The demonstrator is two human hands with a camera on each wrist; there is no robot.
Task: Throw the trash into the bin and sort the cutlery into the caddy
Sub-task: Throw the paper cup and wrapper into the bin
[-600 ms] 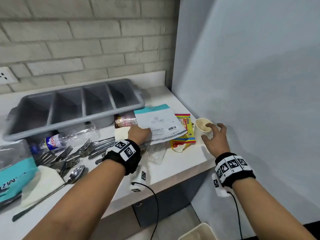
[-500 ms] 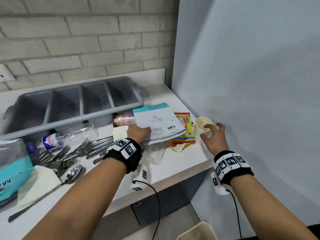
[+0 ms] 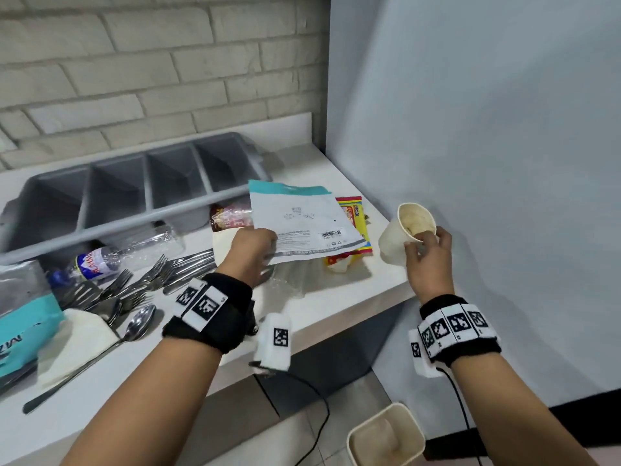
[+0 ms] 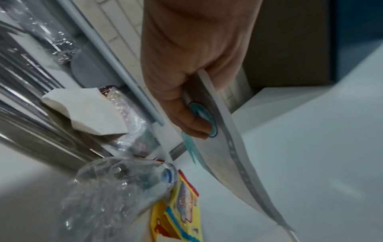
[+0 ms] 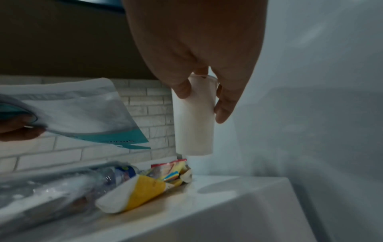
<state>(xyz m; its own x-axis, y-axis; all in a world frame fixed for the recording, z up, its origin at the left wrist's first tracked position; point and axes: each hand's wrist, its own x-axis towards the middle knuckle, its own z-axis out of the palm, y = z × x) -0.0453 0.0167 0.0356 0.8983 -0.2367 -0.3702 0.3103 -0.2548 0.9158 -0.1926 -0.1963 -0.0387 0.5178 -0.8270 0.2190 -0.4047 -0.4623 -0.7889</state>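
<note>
My left hand (image 3: pixel 255 247) pinches the near edge of a white and teal mailer bag (image 3: pixel 302 220) and holds it lifted off the counter; the left wrist view shows the thumb pressed on the mailer bag (image 4: pixel 219 131). My right hand (image 3: pixel 425 250) grips a white paper cup (image 3: pixel 403 230) by its rim, raised above the counter's right end; the paper cup (image 5: pixel 193 121) hangs clear of the surface. The grey four-compartment caddy (image 3: pixel 141 196) stands at the back. Several forks (image 3: pixel 141 284) and a spoon (image 3: pixel 134 327) lie at the left. The beige bin (image 3: pixel 386 435) sits on the floor below.
A yellow snack wrapper (image 3: pixel 356 223), a crushed clear bottle (image 3: pixel 111 260), a napkin (image 3: pixel 77 344), clear plastic (image 3: pixel 289 280) and another teal bag (image 3: pixel 23 317) lie on the white counter (image 3: pixel 336 311). A blue-grey wall (image 3: pixel 487 163) closes off the right side.
My right hand has taken hold of the cup and lifted it off the counter. My left hand has raised the mailer bag, which lay flat before.
</note>
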